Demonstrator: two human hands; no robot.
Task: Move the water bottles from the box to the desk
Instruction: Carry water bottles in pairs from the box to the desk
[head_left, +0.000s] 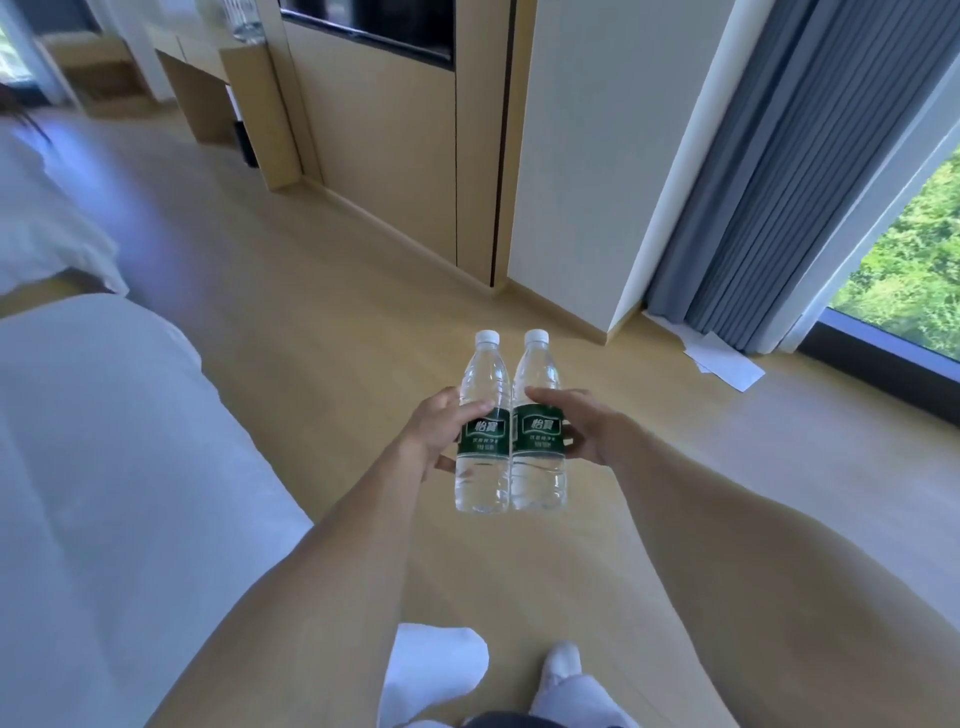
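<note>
So both hands are out front, each holding one clear plastic water bottle with a white cap and dark green label. The left hand (436, 434) has its fingers curled round the left bottle (482, 426) at label height, thumb across the front, and the right hand (584, 428) grips the right bottle (537, 423) the same way from the other side. The two bottles are upright, pressed side by side and touching between the hands, up in the air over the light wooden floor (322, 332). Well beyond the hands, far off to the upper left, there's a pale wood worktop (208, 44) against the wall with something clear standing on it, too blurry to tell what. Left of the left arm is a white bed (93, 441). Off to the right of the right hand hangs a grey pleated curtain (795, 166) by the window, with a white sheet of paper (724, 361) on the floor at its foot. White socked feet show below the arms.
</note>
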